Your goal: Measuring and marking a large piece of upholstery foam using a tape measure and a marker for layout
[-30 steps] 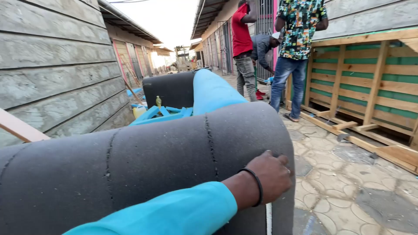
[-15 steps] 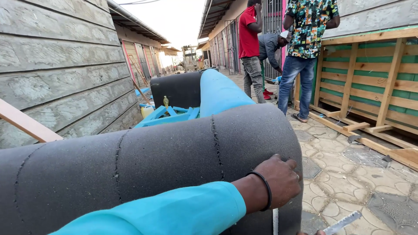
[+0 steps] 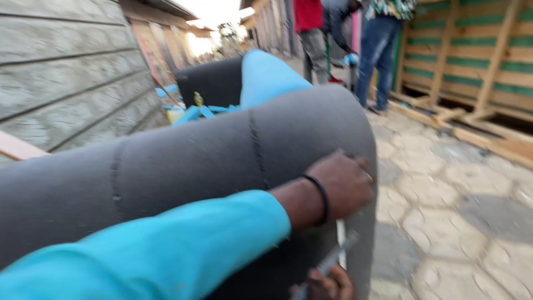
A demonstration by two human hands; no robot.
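Note:
A grey padded sofa arm point(image 3: 183, 166) with stitched seams fills the middle of the view. My left hand point(image 3: 344, 183), in a turquoise sleeve with a black wristband, lies curled over the arm's right end and grips the grey fabric at its edge. At the bottom edge my right hand point(image 3: 327, 286) is only partly visible. It holds a thin grey metal tool point(image 3: 333, 258) that points up toward the left hand. A white strip point(image 3: 340, 253) shows just under the left hand, beside the tool.
A turquoise cushion point(image 3: 266, 75) and a dark sofa part point(image 3: 214, 83) stand behind. A grey block wall point(image 3: 66, 83) runs along the left. Two people point(image 3: 344, 39) stand at the back on the stone paving point(image 3: 455, 211). Wooden frames point(image 3: 477, 66) line the right.
My right hand with the metal tool has come up into view at the bottom. The left hand stays on the sofa arm's end. The view has tilted down and closer.

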